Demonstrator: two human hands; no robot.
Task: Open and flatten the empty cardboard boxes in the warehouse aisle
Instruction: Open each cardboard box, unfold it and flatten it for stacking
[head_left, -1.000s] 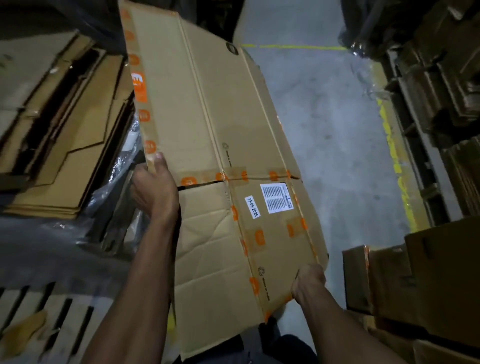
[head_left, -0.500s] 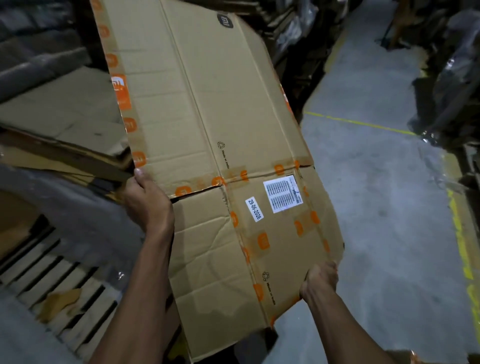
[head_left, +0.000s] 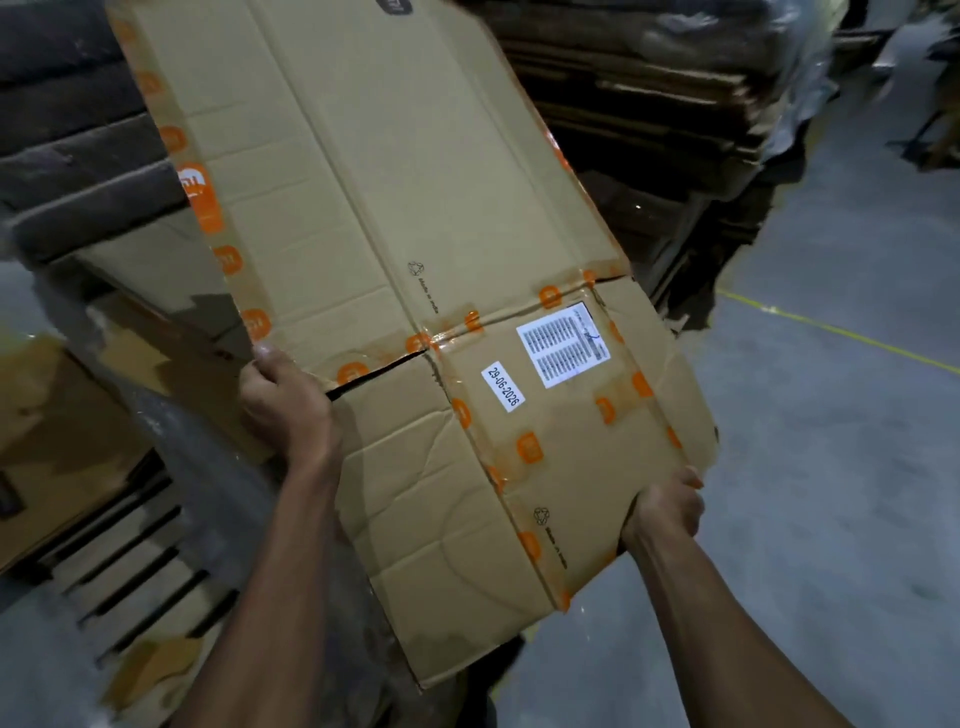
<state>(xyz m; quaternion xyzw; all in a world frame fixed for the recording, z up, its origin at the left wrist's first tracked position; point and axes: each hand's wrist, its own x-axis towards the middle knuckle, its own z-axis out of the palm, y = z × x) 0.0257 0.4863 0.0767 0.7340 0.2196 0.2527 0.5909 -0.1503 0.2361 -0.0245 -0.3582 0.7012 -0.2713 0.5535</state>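
A large flattened brown cardboard box, banded with clear tape printed in orange squares, is being held up in the middle of the scene, tilting away toward the far left. The left hand is gripping the box's left edge where a slit runs between a flap and the main panel, thumb on the near face and fingers curled behind. The right hand is clutching the near right edge of the lower panel, fingers wrapped around it. A white printed label and a small white date sticker are sitting on the lower right panel. A wooden slatted pallet is lying on the near left, with flat brown cardboard sheets resting beside it. Stacked flattened cardboard is piled at the far right, blurred. The grey concrete floor, crossed by a yellow painted line, is spreading to the right.
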